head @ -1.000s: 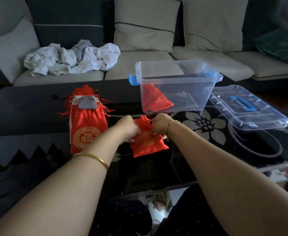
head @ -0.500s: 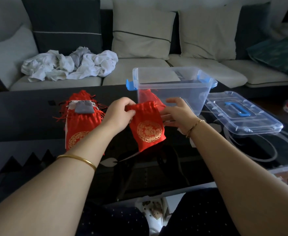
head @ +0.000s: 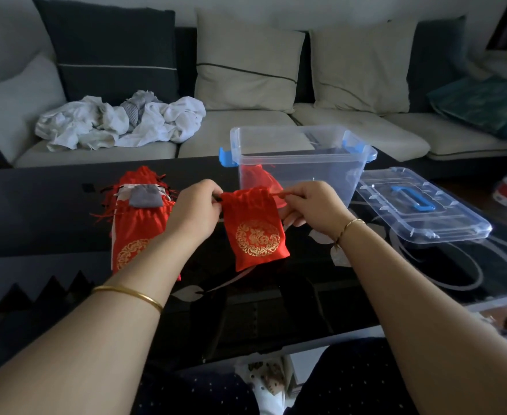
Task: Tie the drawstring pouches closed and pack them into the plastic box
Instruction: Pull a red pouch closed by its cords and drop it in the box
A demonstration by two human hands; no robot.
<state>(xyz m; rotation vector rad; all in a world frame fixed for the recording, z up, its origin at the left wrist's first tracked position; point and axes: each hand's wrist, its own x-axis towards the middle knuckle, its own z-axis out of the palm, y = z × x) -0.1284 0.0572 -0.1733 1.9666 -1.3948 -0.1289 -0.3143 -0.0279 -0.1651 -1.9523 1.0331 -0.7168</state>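
A red drawstring pouch (head: 255, 232) with a gold emblem hangs lifted above the dark glass table (head: 276, 301). My left hand (head: 196, 209) pinches the drawstring at the pouch's top left corner. My right hand (head: 312, 205) pinches the string at the top right corner. The pouch mouth is gathered between them. Behind stands the clear plastic box (head: 300, 163) with blue latches, and one red pouch (head: 259, 181) lies inside it. A pile of red pouches (head: 135, 232) lies left of my hands, with a small grey pouch (head: 144, 196) on top.
The box's clear lid (head: 420, 205) with a blue handle lies on the table at the right. A sofa with cushions runs along the back, with a heap of white cloth (head: 120, 121) on its left seat.
The pouch was lifted off the table and held up. My right hand went from open beside it to pinching the right string, and both hands now pull the strings apart.
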